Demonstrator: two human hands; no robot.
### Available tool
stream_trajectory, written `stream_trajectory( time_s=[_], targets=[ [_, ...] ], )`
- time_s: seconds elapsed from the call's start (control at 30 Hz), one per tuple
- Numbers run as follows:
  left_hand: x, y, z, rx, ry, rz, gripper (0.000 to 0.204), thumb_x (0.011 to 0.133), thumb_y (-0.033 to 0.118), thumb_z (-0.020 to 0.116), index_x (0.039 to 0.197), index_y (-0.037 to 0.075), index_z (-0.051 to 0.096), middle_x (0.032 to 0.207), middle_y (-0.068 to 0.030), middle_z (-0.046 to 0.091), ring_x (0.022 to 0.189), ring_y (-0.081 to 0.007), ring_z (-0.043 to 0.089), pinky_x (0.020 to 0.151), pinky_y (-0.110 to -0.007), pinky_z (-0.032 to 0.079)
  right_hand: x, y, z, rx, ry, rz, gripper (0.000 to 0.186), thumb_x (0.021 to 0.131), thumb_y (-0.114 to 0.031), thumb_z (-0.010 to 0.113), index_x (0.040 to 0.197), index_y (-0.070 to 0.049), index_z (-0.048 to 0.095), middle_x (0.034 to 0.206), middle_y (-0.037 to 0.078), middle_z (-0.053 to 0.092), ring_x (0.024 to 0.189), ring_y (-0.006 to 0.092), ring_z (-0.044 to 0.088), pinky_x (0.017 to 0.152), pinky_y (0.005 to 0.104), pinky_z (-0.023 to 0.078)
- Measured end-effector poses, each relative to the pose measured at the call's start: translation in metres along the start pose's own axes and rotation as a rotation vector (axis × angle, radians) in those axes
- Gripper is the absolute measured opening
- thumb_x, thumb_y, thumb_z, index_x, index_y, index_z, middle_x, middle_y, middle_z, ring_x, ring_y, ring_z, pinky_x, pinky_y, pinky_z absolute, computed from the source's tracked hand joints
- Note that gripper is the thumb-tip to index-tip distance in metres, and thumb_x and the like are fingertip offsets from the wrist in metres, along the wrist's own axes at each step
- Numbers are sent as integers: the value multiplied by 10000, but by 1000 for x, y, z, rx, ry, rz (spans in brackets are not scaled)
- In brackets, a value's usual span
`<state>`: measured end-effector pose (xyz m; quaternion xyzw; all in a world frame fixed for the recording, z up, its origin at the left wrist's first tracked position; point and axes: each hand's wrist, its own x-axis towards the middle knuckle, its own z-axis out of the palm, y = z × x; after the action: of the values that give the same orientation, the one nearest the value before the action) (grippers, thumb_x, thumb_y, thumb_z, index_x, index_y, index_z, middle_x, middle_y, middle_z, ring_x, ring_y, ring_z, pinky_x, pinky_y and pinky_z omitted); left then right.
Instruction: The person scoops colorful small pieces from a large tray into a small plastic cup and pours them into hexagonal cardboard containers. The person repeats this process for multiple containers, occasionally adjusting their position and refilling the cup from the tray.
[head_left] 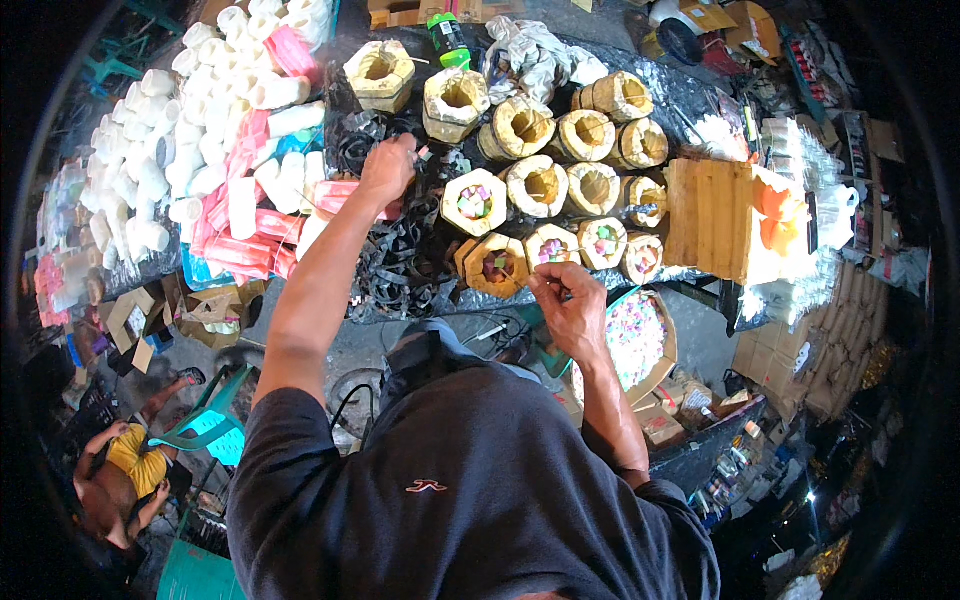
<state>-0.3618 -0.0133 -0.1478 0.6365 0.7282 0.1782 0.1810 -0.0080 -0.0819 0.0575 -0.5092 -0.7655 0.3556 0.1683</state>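
Left hand (388,168) stretched out over a heap of black plastic loops and straps (400,255), fingers curled shut, pinching something small and pale at the tips; too small to tell what. Heap spread across a dark work table (690,95), just left of a cluster of hexagonal wooden tubes (545,185) standing on end, mouths up.

Right hand (570,305) hovering at the near edge of that cluster, just below the front row, thumb and fingertips drawn together around a tiny item, hard to make out. Front-row tubes filled with small coloured pieces in pink, green and white (475,202); back-row tubes hollow and open. Right of the cluster, a block of pale wooden slats (708,215), touching the outer tubes. Below and right of the cluster, under the table edge, a shallow cardboard tray of the same pastel pieces (635,340).

Left of the cluster, beyond the black heap, stacks of white and pink plastic rolls (220,130). Behind the cluster, a green bottle (450,40) and crumpled white wrapping (535,55). Far lower left of the cluster, another person in a yellow shirt (135,465) seated low beside a teal plastic chair (210,425).
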Motion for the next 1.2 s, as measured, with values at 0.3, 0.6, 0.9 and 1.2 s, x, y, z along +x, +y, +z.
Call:
stream_trajectory(
  time_s=[0.3, 0.6, 0.9, 1.2],
  targets=[
    [25, 2, 31, 340, -152, 177, 266, 977, 141, 564, 1198, 29, 663, 1126, -214, 702, 949, -363, 769, 750, -491, 642, -9, -14, 2, 30, -107, 142, 215, 981, -225, 719, 1097, -48, 764, 932, 152, 719, 853, 316, 662, 759, 416, 546],
    [12, -14, 69, -58, -153, 159, 209, 1079, 251, 509, 1176, 95, 608, 1032, -159, 666, 961, -350, 697, 814, -408, 585, -15, -8, 3, 128, -32, 144, 204, 957, -138, 817, 1089, 12, 774, 858, 52, 723, 728, 99, 591, 700, 292, 523],
    [-1, -44, 64, -1121, -683, -124, 164, 1016, 158, 579, 1065, 50, 693, 884, -92, 687, 788, -247, 673, 702, -380, 546, -41, 19, -1, 127, -47, 241, 253, 974, -175, 810, 1123, 24, 764, 900, 67, 757, 791, 98, 654, 747, 285, 552],
    [20, -1, 42, -331, -743, 172, 158, 961, 181, 715, 922, 38, 771, 811, 47, 696, 723, -60, 539, 637, -308, 474, -78, 39, -7, 198, -29, 514, 279, 940, -188, 778, 1147, -1, 773, 990, 143, 787, 880, 209, 742, 804, 352, 586]
  ],
)
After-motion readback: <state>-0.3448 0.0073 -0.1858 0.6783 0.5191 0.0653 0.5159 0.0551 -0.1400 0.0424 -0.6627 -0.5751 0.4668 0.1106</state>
